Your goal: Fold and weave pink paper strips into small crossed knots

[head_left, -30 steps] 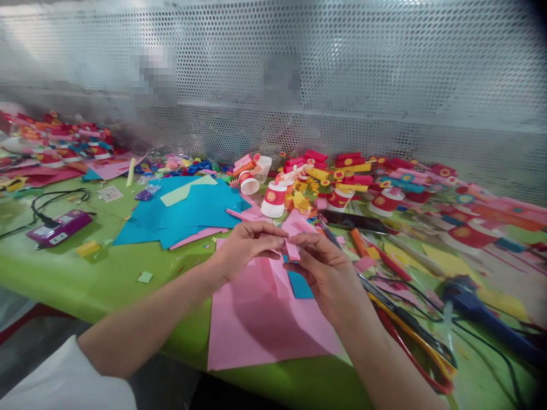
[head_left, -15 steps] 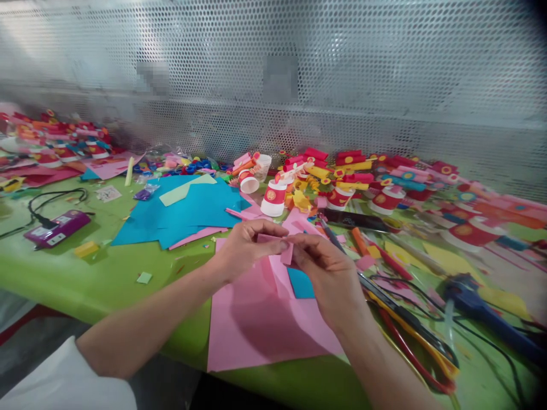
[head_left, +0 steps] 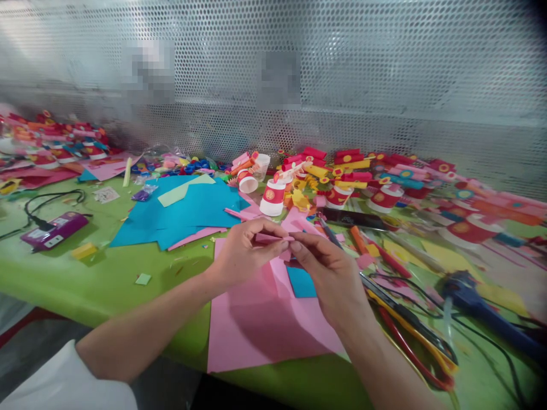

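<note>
One purple socket box (head_left: 55, 232) lies at the left, then some blue sheets (head_left: 200, 212). Next, the left hand (head_left: 244, 250) pinches a small pink paper strip (head_left: 270, 238) between thumb and fingers, the strip lying crosswise inside that grip, above a pink sheet (head_left: 265, 330). Meeting those fingertips, the right hand (head_left: 333, 270) nips the strip's right end, thumb against finger. Near the right edge lies a dark blue glue gun (head_left: 482, 313).
</note>
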The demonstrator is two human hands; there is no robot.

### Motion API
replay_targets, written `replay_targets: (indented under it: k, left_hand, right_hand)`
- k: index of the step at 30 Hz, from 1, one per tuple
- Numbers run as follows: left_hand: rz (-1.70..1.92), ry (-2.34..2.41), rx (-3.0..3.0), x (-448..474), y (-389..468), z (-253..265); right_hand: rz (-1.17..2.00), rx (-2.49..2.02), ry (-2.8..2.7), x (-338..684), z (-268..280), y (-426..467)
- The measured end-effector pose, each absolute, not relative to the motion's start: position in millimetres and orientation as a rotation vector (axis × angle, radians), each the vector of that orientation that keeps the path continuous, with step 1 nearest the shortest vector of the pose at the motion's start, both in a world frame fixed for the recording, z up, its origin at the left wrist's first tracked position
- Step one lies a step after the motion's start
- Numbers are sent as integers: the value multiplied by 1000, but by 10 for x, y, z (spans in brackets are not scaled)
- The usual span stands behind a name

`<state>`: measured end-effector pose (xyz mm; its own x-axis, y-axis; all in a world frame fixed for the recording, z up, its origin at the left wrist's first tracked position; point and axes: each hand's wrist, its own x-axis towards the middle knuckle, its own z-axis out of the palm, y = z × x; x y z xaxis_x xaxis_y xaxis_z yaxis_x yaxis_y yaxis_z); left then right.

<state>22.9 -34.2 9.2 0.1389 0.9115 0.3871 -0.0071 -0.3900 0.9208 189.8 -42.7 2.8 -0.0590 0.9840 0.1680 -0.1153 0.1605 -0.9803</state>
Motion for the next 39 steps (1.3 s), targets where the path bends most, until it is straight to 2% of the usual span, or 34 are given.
replay_targets:
  k: [12,19,32,39]
  left_hand:
    - [1342,803,1515,226,-319,62]
    - [1186,798,1231,219,-294,73]
    - [1263,839,1374,188,-287,74]
    - [1262,841,1459,203,-310,75]
  right_hand:
    - [1110,-952,-1286,1912,26,-459]
    - [1019,-999,-1340,1919,40,-453]
    - [1128,-1014,-1337,1904,34,-432]
    - [1033,-1021,-1390,1942,19,-433]
